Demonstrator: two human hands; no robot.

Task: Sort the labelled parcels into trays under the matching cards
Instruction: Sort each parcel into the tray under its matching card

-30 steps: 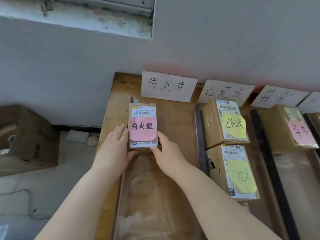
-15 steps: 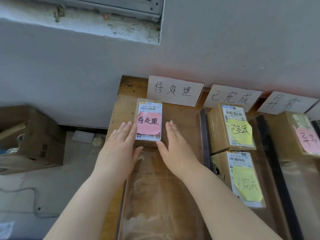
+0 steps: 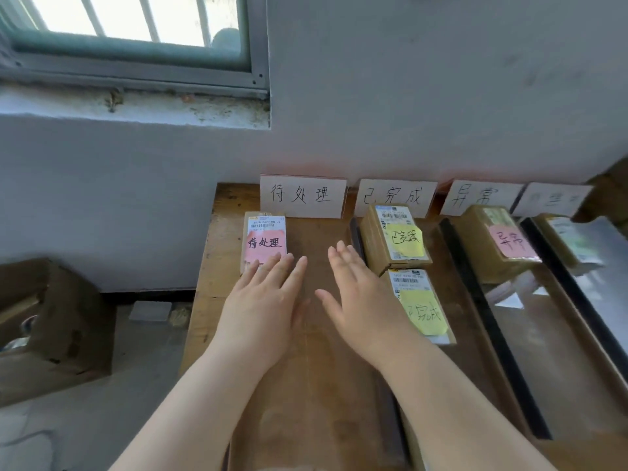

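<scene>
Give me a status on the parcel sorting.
Done: the 待处理 parcel lies under the 待处理 card. Two 已完成 parcels lie under the 已完成 card, and the 异常 parcel under the 异常 card.
In hand: nothing. The left hand and right hand are open.
Left: no unsorted parcel is in view. The far-right parcel and its card are too blurred to check.

place: makeshift parcel-sorting room | evidence: handwritten cards [image 3: 303, 196] propped along a wooden table [image 3: 212, 266] — labelled parcels [image 3: 394, 237] in trays [image 3: 492, 328] beneath | surroundings: rough grey wall [image 3: 441, 96], barred window [image 3: 136, 22], cardboard box [image 3: 51, 317] on concrete floor [image 3: 136, 385]
</scene>
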